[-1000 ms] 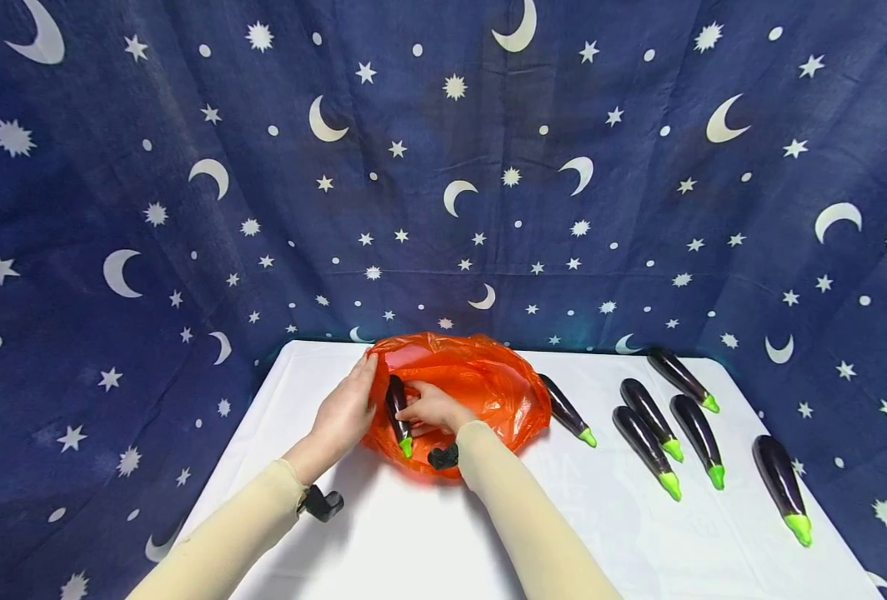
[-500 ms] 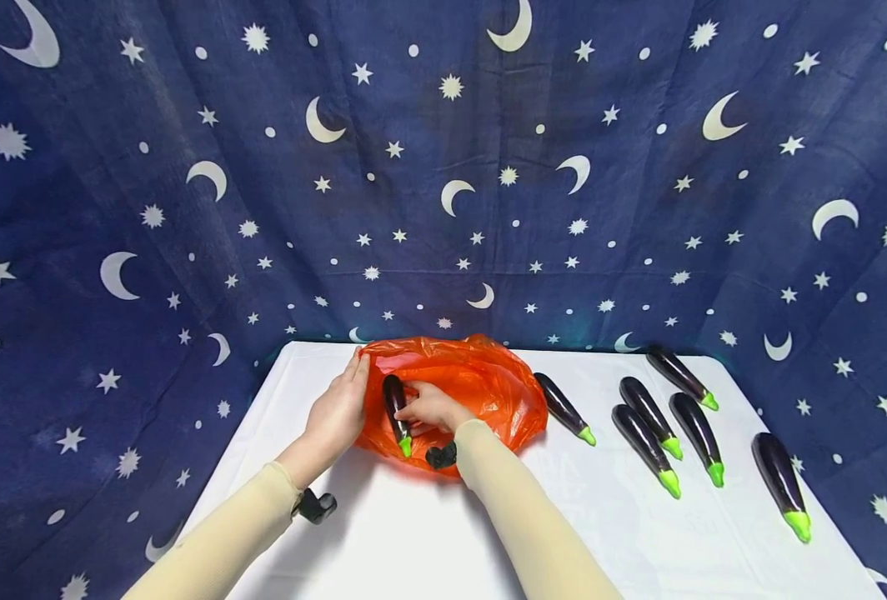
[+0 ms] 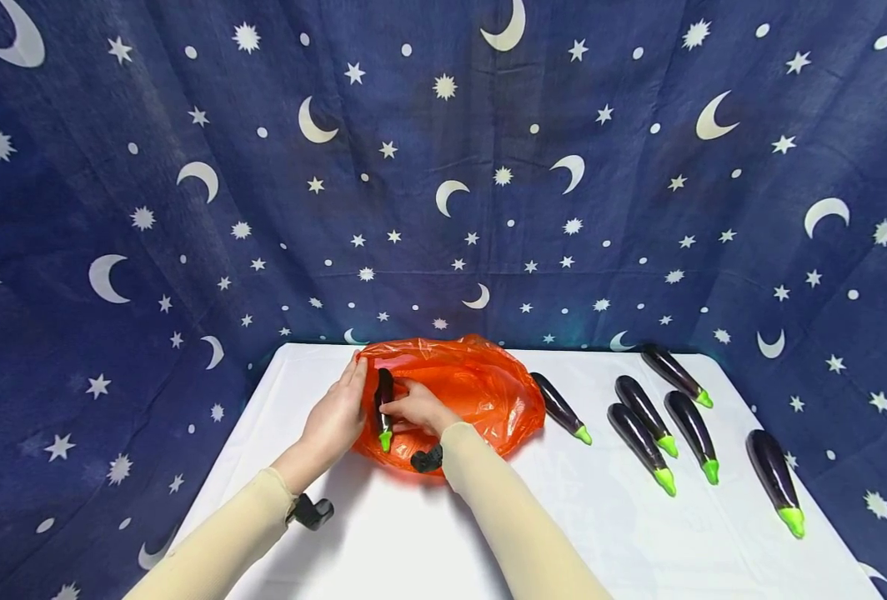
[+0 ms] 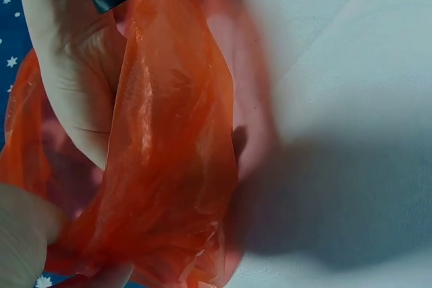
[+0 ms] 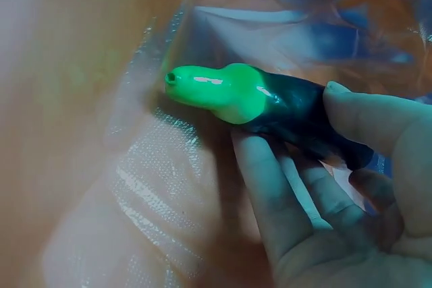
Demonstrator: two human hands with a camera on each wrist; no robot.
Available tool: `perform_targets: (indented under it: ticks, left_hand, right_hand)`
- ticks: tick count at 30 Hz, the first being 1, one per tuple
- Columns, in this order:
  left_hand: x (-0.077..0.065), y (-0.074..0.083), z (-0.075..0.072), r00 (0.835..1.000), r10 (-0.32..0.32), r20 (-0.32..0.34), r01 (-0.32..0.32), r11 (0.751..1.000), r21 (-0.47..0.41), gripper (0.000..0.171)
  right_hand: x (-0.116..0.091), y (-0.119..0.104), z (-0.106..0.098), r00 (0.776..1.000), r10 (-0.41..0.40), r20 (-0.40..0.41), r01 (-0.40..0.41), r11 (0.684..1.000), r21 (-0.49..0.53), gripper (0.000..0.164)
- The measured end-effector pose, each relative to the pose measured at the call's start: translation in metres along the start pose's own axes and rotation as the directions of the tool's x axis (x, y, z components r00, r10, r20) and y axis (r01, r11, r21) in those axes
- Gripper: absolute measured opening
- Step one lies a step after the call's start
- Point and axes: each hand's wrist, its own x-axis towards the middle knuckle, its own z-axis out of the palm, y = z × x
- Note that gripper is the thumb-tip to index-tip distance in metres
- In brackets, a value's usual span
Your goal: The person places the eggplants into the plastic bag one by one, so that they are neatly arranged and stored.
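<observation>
An orange plastic bag (image 3: 492,392) lies with its mouth spread wide at the middle of the table. My left hand (image 3: 334,421) grips its left rim, and in the left wrist view the thumb (image 4: 23,234) and a fingertip pinch the thin film (image 4: 172,166). Inside the mouth, my right hand (image 3: 419,408) holds a dark purple eggplant (image 3: 384,404) with a green stem end pointing toward me. Up close in the right wrist view, the thumb lies over the eggplant (image 5: 290,102) and the fingers support it from below, with bag film behind.
One eggplant (image 3: 559,408) lies just right of the bag. Several more, such as this eggplant (image 3: 642,450) and the far-right eggplant (image 3: 774,479), are spread over the right side of the white-covered table (image 3: 383,542). A star-and-moon curtain (image 3: 443,167) hangs behind.
The eggplant in my right hand has shifted slightly left within the bag and turned a little more upright in view. My left hand keeps the rim; the whole view has drifted slightly.
</observation>
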Motion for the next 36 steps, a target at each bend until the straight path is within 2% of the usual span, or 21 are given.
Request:
perform_targets:
  ticks: [5,13,20,26,30,36]
  left_hand:
    - [0.001,-0.002,-0.001,1.000,0.013,0.010,-0.012,0.998,-0.068,0.083]
    - [0.002,-0.007,-0.004,0.997,-0.028,0.078,0.047,0.968,-0.248,0.085]
    - [0.002,-0.009,-0.006,0.995,-0.043,0.096,0.069,0.954,-0.291,0.087]
    - [0.001,-0.009,-0.007,0.995,-0.029,0.092,0.057,0.945,-0.323,0.087]
    - [0.000,-0.009,-0.008,0.995,-0.024,0.098,0.055,0.945,-0.323,0.087]
    - [0.000,-0.010,-0.007,0.994,-0.031,0.105,0.064,0.945,-0.321,0.086]
  right_hand:
    - [-0.002,0.001,-0.002,0.999,0.013,0.036,-0.015,0.998,0.054,0.073]
    - [-0.009,-0.004,-0.017,0.991,0.048,0.129,-0.062,0.992,0.109,0.073]
    - [-0.019,-0.012,-0.031,0.983,0.070,0.167,-0.090,0.989,0.117,0.072]
    - [-0.029,-0.016,-0.040,0.973,0.061,0.224,-0.091,0.988,0.128,0.070]
    - [-0.043,-0.020,-0.048,0.955,0.017,0.296,-0.050,0.993,0.103,0.065]
    - [-0.075,-0.034,-0.066,0.912,-0.041,0.408,0.006,0.996,0.087,0.057]
